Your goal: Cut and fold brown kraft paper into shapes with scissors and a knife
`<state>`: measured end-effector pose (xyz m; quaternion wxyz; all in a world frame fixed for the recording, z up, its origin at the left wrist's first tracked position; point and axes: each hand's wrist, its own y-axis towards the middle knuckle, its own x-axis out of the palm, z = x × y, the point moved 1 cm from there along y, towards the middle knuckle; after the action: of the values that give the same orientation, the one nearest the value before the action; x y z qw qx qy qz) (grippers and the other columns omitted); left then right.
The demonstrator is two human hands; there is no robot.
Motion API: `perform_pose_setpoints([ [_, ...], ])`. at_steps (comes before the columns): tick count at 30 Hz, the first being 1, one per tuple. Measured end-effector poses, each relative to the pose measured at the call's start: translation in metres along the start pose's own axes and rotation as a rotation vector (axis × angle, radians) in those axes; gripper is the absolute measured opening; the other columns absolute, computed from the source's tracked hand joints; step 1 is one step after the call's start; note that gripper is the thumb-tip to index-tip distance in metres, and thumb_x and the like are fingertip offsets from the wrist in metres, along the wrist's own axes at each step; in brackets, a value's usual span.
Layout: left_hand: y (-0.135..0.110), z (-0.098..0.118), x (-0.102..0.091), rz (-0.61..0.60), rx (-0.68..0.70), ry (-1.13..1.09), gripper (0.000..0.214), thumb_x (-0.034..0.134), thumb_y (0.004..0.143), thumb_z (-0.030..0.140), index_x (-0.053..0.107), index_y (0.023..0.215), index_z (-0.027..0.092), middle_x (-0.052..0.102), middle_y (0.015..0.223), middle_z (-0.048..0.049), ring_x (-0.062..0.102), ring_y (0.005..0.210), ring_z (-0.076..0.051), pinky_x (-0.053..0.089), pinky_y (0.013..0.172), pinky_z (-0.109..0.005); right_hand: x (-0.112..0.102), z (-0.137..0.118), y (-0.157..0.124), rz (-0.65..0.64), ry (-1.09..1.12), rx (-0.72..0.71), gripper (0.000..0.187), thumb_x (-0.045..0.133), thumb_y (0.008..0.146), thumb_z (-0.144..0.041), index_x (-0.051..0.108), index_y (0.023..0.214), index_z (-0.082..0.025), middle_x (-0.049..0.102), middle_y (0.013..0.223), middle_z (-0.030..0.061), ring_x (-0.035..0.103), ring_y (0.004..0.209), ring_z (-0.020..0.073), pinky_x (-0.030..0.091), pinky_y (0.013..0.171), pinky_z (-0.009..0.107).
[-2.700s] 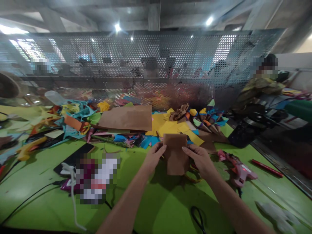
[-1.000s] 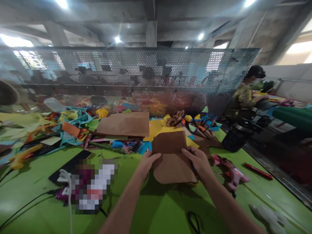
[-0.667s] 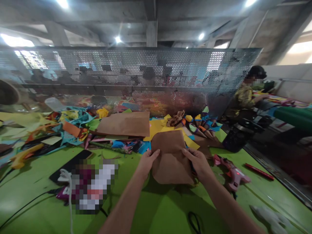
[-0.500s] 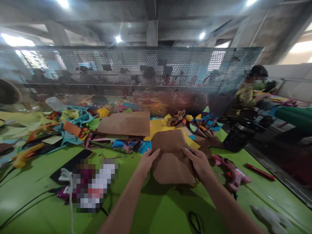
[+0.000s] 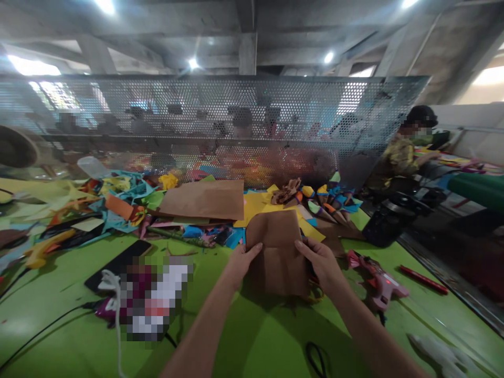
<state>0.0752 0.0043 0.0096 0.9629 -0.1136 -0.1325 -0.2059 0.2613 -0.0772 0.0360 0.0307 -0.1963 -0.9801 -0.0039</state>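
A piece of brown kraft paper [image 5: 279, 252] with rounded top-left corner is held up over the green table [image 5: 260, 346]. My left hand [image 5: 242, 262] pinches its left edge, thumb on the near face. On the right edge, my right hand [image 5: 317, 257] grips it the same way; the fingers of both hands are mostly hidden behind. A crease runs across the paper at thumb height, and its lower part is in shadow. Something yellow peeks out below its lower right corner, too small to name.
A pink glue gun [image 5: 381, 286] and a red pen-like stick [image 5: 423, 279] lie to the right. On the left are a phone [image 5: 118, 266], cables and a yellow glue gun [image 5: 47, 249]. Coloured paper scraps and a large brown sheet [image 5: 205, 199] line the back. A person [image 5: 405, 147] sits far right.
The lower part of the brown paper has tilted back and looks narrower and darker. Both hands keep their grip in nearly the same place. The view has shifted slightly.
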Motion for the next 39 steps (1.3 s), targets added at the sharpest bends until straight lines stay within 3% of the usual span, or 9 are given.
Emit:
perform_pose_setpoints([
  [7, 0.002, -0.002, 0.001, -0.017, 0.061, 0.014, 0.045, 0.082, 0.062, 0.046, 0.075, 0.092, 0.013, 0.075, 0.102, -0.0123, 0.068, 0.092, -0.028, 0.052, 0.083, -0.035, 0.0, 0.001, 0.002, -0.084, -0.007, 0.013, 0.034, 0.082, 0.061, -0.05, 0.073, 0.075, -0.02, 0.071, 0.071, 0.0018, 0.064, 0.068, 0.0211, 0.051, 0.064, 0.031],
  [19, 0.004, -0.007, 0.0, -0.055, 0.077, -0.021, 0.044, 0.081, 0.065, 0.044, 0.074, 0.098, 0.016, 0.075, 0.099, -0.0118, 0.068, 0.096, -0.029, 0.05, 0.089, -0.038, -0.005, 0.014, 0.007, -0.047, 0.006, 0.035, 0.033, 0.081, 0.064, -0.049, 0.073, 0.078, -0.02, 0.073, 0.072, 0.0021, 0.064, 0.066, 0.0222, 0.05, 0.063, 0.032],
  [28, 0.001, -0.005, 0.001, -0.006, 0.012, -0.052, 0.044, 0.077, 0.068, 0.05, 0.074, 0.095, 0.016, 0.076, 0.097, -0.0109, 0.069, 0.089, -0.026, 0.052, 0.081, -0.034, -0.006, 0.011, 0.006, -0.02, 0.031, 0.018, 0.03, 0.078, 0.069, -0.049, 0.073, 0.082, -0.023, 0.071, 0.072, 0.0, 0.064, 0.07, 0.0224, 0.049, 0.065, 0.031],
  [39, 0.0, -0.003, 0.001, 0.065, -0.004, -0.115, 0.042, 0.079, 0.066, 0.051, 0.076, 0.094, 0.019, 0.074, 0.107, -0.0117, 0.066, 0.104, -0.03, 0.051, 0.091, -0.039, -0.005, 0.01, 0.005, -0.035, 0.028, 0.031, 0.031, 0.081, 0.064, -0.05, 0.071, 0.072, -0.022, 0.072, 0.071, 0.0012, 0.064, 0.069, 0.0227, 0.049, 0.064, 0.032],
])
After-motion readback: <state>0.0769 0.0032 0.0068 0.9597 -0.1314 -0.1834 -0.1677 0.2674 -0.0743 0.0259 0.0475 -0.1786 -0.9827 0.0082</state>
